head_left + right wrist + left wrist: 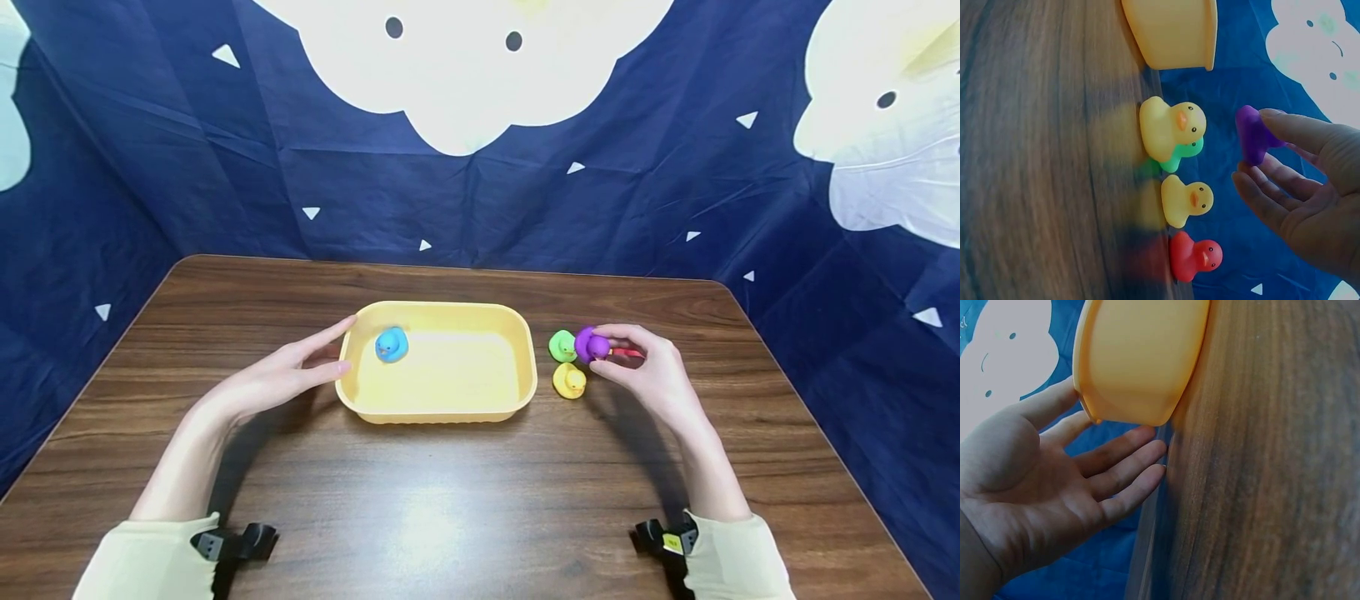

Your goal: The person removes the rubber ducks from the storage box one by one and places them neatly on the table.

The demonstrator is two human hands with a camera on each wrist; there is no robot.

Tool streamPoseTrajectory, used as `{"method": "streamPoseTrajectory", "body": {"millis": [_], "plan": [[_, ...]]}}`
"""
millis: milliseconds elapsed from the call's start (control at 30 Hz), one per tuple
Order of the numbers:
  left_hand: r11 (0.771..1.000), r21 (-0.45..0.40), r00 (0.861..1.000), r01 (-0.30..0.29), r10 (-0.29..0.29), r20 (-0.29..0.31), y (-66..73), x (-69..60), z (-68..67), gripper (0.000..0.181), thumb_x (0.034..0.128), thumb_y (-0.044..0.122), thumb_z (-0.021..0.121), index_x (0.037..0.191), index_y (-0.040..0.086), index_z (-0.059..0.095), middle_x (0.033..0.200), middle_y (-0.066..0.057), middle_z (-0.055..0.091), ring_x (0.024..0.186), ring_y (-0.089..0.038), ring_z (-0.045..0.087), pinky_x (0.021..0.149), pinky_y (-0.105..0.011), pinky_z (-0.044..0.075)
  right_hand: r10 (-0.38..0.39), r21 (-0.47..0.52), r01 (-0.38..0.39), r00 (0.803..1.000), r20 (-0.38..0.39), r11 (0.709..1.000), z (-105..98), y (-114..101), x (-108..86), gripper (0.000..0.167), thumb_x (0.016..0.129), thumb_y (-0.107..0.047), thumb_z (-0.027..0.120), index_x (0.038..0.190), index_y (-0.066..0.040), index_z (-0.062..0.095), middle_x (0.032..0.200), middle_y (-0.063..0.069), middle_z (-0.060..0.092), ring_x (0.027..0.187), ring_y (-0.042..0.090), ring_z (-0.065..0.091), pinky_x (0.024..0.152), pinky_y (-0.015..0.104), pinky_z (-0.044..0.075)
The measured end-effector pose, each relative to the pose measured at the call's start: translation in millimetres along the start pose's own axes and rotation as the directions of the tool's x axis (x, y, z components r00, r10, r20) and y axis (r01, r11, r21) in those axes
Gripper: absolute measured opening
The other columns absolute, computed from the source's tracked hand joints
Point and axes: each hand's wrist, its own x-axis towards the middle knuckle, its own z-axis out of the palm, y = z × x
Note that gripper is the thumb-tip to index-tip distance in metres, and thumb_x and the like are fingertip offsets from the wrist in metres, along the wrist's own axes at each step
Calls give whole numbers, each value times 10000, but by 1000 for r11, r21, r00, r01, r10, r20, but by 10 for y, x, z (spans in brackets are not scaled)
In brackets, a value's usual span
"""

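My left hand [288, 371] touches the left end of a pale yellow plastic bin [442, 417] with fairly straight fingers and thumb. Inside the bin, toward its left end, sits a blue rubber duck [392, 344]. Between thumb and fingers, my right hand [648, 367] pinches a purple rubber duck [1251, 134], raised above the table in the right wrist view. Close by stand a green duck [562, 346] and a yellow duck [569, 381]. A smaller yellow duck [1187, 201] and a red duck [1196, 257] show in the right wrist view; in the head view the red one is mostly hidden.
Everything stands on a dark wood-grain table [360, 500]. A navy cloth [465, 208] with white clouds and triangles hangs behind it and along both sides. The ducks outside the bin are grouped just right of it.
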Motion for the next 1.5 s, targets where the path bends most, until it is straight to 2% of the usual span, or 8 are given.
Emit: {"method": "streamPoseTrajectory", "body": {"millis": [267,500,1033,1233,1367,1500], "plan": [[1000,-1,1000,-2,2,4,4,-3,-1,739,1064,393,554,1667,280,143,1645,-173,367,1446,-385,434,1112,-572,391,-12,-2,12,1000,9,1000,-33,84,-39,432,827,-42,850,1238,-72,718,1138,161,757,962,-6,679,836,128,548],[1000,-7,1000,6,-6,6,8,-17,-7,736,1064,410,550,1666,291,143,1653,-163,356,1459,-389,418,1124,-582,373,-7,-29,7,1000,1,1000,-63,132,-86,417,827,-75,860,1223,-83,728,1137,149,758,963,-7,671,860,221,583],[1000,0,1000,6,-6,1,18,-31,-6,738,1064,408,550,1667,290,142,1669,-161,330,1465,-399,412,1127,-600,371,0,-35,0,1000,15,999,-125,199,-156,415,827,-82,862,1220,-80,728,1150,158,755,960,-74,650,864,178,570],[1000,1,1000,8,-8,4,24,-33,-4,741,1062,412,551,1667,291,141,1667,-161,333,1470,-396,405,1129,-612,367,14,-75,-11,999,41,997,-140,234,-168,429,824,-62,858,1227,-41,711,1118,169,759,924,-5,690,844,270,603],[1000,-1,1000,11,-11,3,22,-35,-3,736,1062,416,549,1665,304,141,1667,-164,334,1477,-403,398,1133,-613,362,32,-73,-27,997,71,997,-174,227,-180,422,829,-79,858,1219,-28,708,1127,177,755,926,27,705,824,226,592],[1000,0,1000,11,-11,2,13,-32,-3,731,1063,416,548,1664,317,142,1668,-155,334,1477,-399,402,1131,-601,367,49,-60,-42,992,116,997,-218,239,-184,413,833,-80,853,1215,-21,707,1143,194,750,939,-5,697,819,176,568]]}}
